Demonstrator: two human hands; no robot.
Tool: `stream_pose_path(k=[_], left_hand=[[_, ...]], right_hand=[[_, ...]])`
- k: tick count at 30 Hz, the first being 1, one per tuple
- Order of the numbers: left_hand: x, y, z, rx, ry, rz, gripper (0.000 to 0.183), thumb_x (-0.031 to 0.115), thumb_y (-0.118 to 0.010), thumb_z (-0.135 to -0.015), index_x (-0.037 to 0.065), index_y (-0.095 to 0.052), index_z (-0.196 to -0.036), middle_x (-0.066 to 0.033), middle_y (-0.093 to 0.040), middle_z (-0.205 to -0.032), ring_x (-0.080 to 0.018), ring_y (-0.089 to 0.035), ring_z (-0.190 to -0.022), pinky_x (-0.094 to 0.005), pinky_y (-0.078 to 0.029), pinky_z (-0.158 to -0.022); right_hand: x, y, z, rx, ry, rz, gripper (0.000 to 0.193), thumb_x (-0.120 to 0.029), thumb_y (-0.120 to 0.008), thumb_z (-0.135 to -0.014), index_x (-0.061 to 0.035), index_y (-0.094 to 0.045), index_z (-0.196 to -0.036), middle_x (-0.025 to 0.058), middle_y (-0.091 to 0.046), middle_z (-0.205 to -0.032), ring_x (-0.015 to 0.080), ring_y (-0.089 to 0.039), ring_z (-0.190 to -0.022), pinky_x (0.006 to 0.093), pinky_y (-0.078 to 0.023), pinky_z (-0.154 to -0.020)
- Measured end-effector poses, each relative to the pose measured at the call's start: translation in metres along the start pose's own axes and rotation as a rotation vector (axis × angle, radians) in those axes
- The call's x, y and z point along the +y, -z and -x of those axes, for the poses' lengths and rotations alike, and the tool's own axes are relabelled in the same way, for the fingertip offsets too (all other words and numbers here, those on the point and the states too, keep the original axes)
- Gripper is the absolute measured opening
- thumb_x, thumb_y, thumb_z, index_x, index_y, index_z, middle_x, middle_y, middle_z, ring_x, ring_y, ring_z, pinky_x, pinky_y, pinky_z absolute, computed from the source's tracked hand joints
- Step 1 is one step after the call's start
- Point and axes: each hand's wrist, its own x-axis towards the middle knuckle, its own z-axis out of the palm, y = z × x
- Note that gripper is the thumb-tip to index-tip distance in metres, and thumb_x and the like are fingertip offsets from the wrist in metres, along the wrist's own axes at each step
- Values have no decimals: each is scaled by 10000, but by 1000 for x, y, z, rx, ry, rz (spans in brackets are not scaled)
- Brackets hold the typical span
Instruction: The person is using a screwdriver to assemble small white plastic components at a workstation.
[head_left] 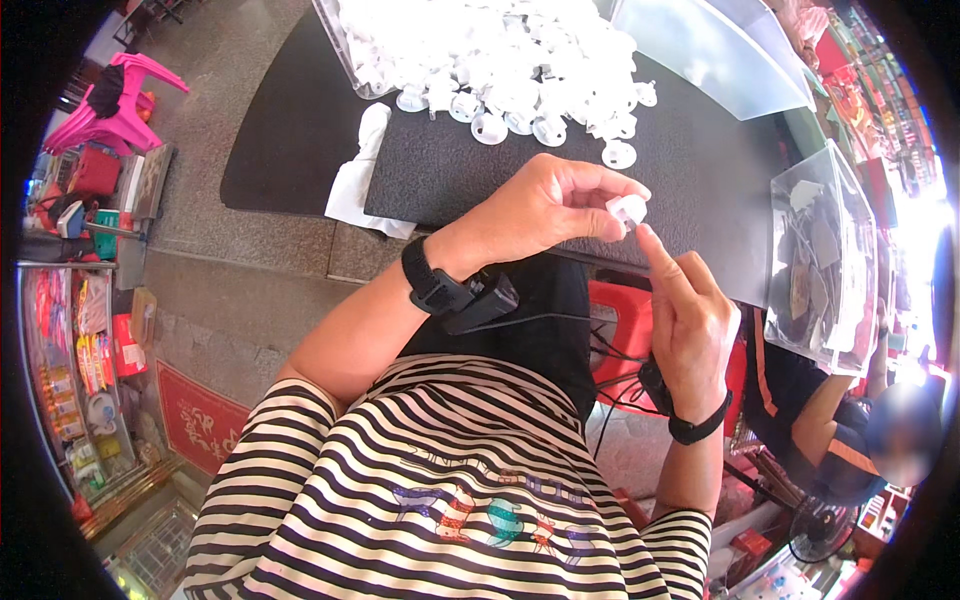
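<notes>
My left hand (545, 212) pinches a small white plastic part (627, 209) between thumb and fingers, above the near edge of the dark table. My right hand (690, 305) comes up from the other side. Its index fingertip meets the lower edge of the part, and its other fingers are curled in. The right thumb is hidden, so anything inside that hand cannot be made out. Beyond my hands a large heap of white plastic parts (500, 60) covers the far table. Some round ones lie loose at its near edge, such as a white disc-shaped part (619, 154).
A frosted bin (715, 50) stands at the far right, and a clear box (825, 260) with flat pieces is nearer. White crumpled paper (350, 185) lies by the black mat (430, 170). A red stool (625, 320) is under the table. Another person (830, 430) sits at right.
</notes>
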Motion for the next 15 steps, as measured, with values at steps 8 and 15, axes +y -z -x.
stream_pose_path(k=[8,15], left_hand=[[-7,0,1,-17,-26,58,396,52,-705,-902,-26,-611,-1279,-78,-694,-1113,-107,-649,-998,-258,-532,-918],[-1,-1,3,24,-8,55,393,39,-714,-890,-8,-624,-1270,-72,-695,-1115,-102,-648,-1000,-252,-535,-910]], right_hand=[[-5,-3,-4,4,69,8,463,-12,-642,-813,-170,-688,-1246,58,-478,-704,223,-547,-559,357,-452,-518],[-3,1,5,11,-34,-76,465,3,-620,-839,-178,-684,-1263,65,-483,-708,219,-522,-538,353,-446,-517]])
